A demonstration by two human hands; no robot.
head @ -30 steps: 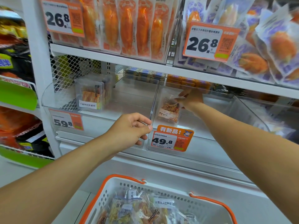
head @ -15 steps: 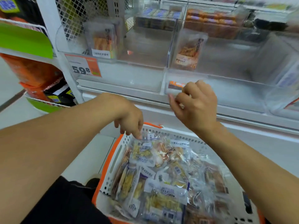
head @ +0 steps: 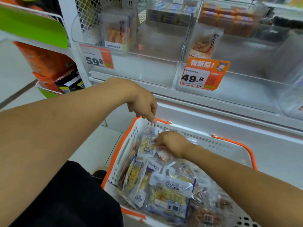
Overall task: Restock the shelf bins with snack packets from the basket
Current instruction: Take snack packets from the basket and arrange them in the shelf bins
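A white basket (head: 218, 145) with orange handles stands below the shelf, filled with several clear snack packets (head: 168, 194). My right hand (head: 173, 143) is down inside it, fingertips on the top edge of a yellow snack packet (head: 146, 145); whether they grip it is hidden. My left hand (head: 144, 104) hangs over the basket's far left corner, fingers loosely bent down, holding nothing. Above, the clear left bin (head: 147, 71) with the 59.8 tag holds one upright packet (head: 117, 32). The middle bin (head: 246, 89) with the 49.8 tag holds another upright packet (head: 203, 44).
A white shelf ledge (head: 229, 110) juts out between the bins and the basket. Another clear bin (head: 291, 102) sits at the far right. A rack with green trays and orange boxes (head: 44, 61) stands to the left. My dark-clothed leg (head: 68, 199) is beside the basket.
My view tilted down from the shelf. My right hand left the packet in the middle bin and dropped into the basket. My left hand came down from the bin front to the basket's rim.
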